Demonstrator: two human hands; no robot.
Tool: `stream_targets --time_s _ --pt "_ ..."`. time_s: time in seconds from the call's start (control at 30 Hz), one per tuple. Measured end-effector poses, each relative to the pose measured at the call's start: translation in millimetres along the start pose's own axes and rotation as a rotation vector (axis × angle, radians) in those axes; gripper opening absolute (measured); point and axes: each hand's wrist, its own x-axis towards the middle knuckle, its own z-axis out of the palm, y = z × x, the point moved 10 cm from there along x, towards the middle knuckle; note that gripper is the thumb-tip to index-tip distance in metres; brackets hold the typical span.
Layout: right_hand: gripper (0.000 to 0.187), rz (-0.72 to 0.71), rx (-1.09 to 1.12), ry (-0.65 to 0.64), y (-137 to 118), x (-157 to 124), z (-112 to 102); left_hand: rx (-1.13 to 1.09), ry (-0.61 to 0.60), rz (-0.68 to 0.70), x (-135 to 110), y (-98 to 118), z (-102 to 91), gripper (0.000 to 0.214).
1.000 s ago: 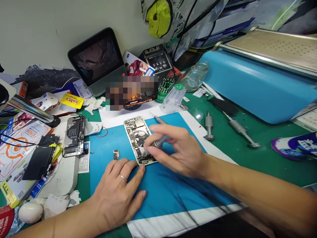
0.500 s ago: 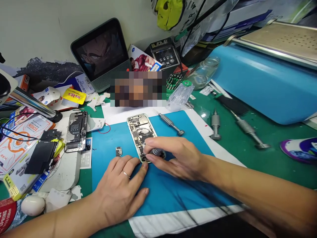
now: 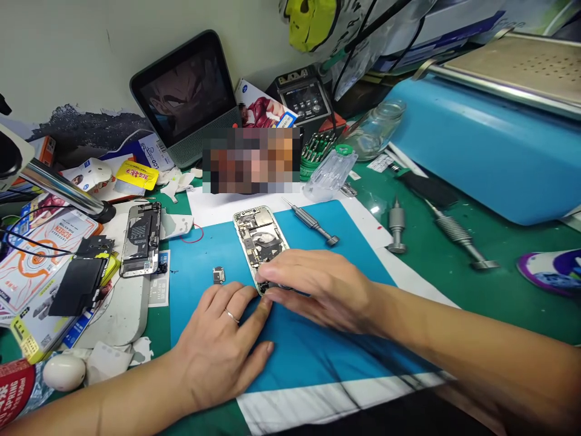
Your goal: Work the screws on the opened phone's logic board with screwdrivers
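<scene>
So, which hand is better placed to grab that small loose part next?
Probably the left hand: it rests close to the small part, while the right hand is over the phone.

You have two hands [image 3: 222,345] [image 3: 324,290] at center frame, two opened phones [image 3: 262,242] [image 3: 140,242] at center and left, three gray-handled tools [image 3: 313,225] [image 3: 396,227] [image 3: 458,236] lying right of center, one glass jar [image 3: 379,130] upper right.

A plain pale wall [image 3: 77,48] closes off the rear of the workspace. At its lower left, the finish is peeled, exposing a dark rough patch [image 3: 75,130]. A green worktop [image 3: 490,298] extends below the wall; its glossy surface reflects a bright spot of light [image 3: 374,209] right of centre.
</scene>
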Motion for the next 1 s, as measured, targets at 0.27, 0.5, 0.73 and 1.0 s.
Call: stream_targets --time_s 0.27,0.5,0.73,1.0 --pt "0.038 -0.030 -0.001 -0.020 -5.2 4.0 -0.1 -0.023 -0.009 -0.014 0.1 0.7 0.6 0.035" --pt "0.041 -0.008 -0.076 -0.030 -9.0 5.9 -2.7 -0.033 -0.022 -0.019 0.2 0.0 2.2 0.037" --pt "0.037 0.017 -0.158 -0.023 -10.5 8.2 -7.7 -0.022 -0.014 -0.018 0.6 1.0 0.5 0.037" --pt "0.042 0.005 -0.113 -0.045 -8.0 5.9 -3.5 -0.023 -0.006 -0.023 1.0 -0.1 -0.5 0.034"
